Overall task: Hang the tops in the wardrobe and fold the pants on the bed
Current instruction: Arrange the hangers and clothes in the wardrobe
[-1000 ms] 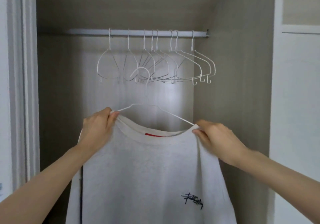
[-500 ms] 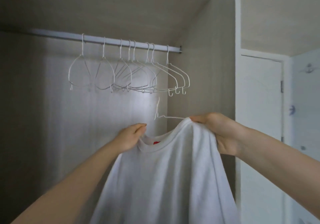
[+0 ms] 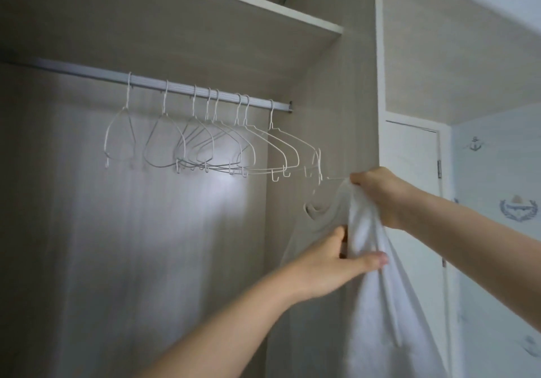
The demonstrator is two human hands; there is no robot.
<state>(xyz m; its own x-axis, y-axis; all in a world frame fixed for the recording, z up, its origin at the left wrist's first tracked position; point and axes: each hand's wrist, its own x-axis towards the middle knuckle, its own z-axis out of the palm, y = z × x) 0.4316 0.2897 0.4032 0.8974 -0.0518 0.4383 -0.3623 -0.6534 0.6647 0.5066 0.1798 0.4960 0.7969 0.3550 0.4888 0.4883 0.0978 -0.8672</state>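
A white top (image 3: 377, 290) hangs from a white wire hanger (image 3: 333, 177) at the right side of the open wardrobe, below the rail's right end. My right hand (image 3: 377, 193) grips the hanger's shoulder and the bunched fabric at the top. My left hand (image 3: 336, 263) pinches a fold of the top lower down, thumb in front. The hanger's hook is blurred, near the empty hangers (image 3: 205, 146). The silver rail (image 3: 87, 71) runs across the wardrobe above.
Several empty white wire hangers hang bunched on the rail's right half. A shelf (image 3: 263, 3) sits above the rail. The wardrobe's side panel (image 3: 351, 114) stands just behind the top. A white door (image 3: 412, 202) and a wall with nautical prints lie to the right.
The top and hanger have moved right and turned edge-on. My left hand has dropped from the collar to a fold lower on the top. The view has swung left and up.
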